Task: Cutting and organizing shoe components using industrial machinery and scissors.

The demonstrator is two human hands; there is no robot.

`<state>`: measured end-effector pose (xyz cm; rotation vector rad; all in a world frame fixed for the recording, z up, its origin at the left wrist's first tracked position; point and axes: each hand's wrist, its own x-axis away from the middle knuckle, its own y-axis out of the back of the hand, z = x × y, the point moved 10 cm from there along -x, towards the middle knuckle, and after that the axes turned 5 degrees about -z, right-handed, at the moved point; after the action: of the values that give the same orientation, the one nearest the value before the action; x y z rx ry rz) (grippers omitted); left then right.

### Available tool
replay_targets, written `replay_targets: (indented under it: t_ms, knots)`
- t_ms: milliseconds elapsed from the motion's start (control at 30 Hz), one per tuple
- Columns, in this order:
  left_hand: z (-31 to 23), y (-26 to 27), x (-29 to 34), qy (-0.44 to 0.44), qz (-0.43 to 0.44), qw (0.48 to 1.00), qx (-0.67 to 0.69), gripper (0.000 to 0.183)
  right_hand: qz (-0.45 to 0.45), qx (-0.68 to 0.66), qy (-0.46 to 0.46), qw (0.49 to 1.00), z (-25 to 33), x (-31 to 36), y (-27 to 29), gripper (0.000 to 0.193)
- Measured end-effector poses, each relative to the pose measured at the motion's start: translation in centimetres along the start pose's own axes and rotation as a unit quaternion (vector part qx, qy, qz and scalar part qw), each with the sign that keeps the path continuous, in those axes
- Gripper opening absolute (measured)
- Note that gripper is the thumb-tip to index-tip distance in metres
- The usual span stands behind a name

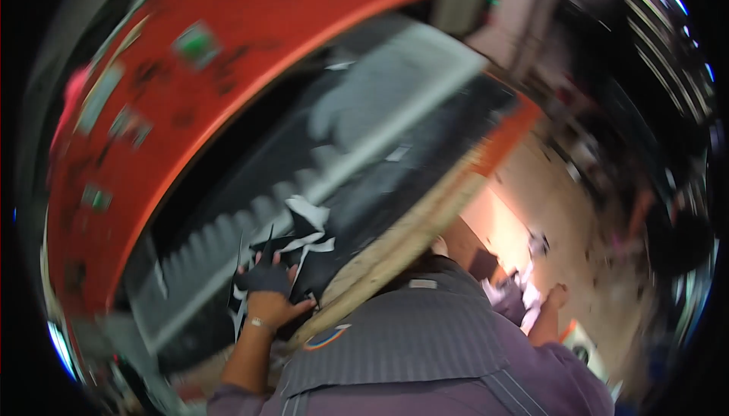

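Note:
My left hand (273, 283), with a dark covering over its back and a light band at the wrist, reaches to the front of the machine bed. Its fingers and thumb are spread, resting on or just over a heap of black and white scraps (307, 226). The scraps look like thin strips of sheet or fabric. Off to the right, my right hand (558, 296) hangs low beside a bundle of pale and dark cloth-like pieces (520, 294). Blur hides its fingers, and I cannot make out whether it touches the bundle.
A large orange-red machine beam (175, 104) arches over the bed. A grey toothed bar (364, 146) runs diagonally across the black bed surface (425, 161). Along the front edge lies a worn wooden rail (402, 245), close to my body. Small debris litters the brown floor (577, 234).

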<state>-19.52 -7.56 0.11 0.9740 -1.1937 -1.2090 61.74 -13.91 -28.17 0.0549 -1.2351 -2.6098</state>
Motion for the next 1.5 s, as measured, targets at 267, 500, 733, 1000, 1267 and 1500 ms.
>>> replay_targets:
  t_ms: [267,500,733,1000,1267,1500]
  knots:
    - [13.1,-9.9,20.1,0.568,0.179,0.73,0.334,0.109,0.138,-0.365,0.439,0.809,47.4,18.4,-4.9,0.03]
    - [15.6,-10.7,22.4,0.641,0.06,0.727,0.24,0.097,0.483,-0.185,0.666,0.537,55.8,51.1,-9.1,0.025]
    - [15.0,-9.0,22.2,0.668,-0.046,0.735,0.105,0.067,0.479,-0.01,0.875,0.066,42.4,71.8,-6.9,0.05]
    - [15.3,-5.8,28.4,0.728,-0.362,0.538,0.221,0.055,0.403,-0.036,0.912,0.066,38.0,78.5,-7.8,0.039]
    - [20.6,1.6,36.7,0.535,-0.685,0.304,0.391,0.046,0.869,0.06,0.489,0.046,24.9,91.9,3.1,0.024]
    - [24.8,14.4,45.9,0.34,-0.788,0.399,0.324,0.048,0.978,0.106,-0.177,-0.015,20.5,110.3,24.2,0.034]
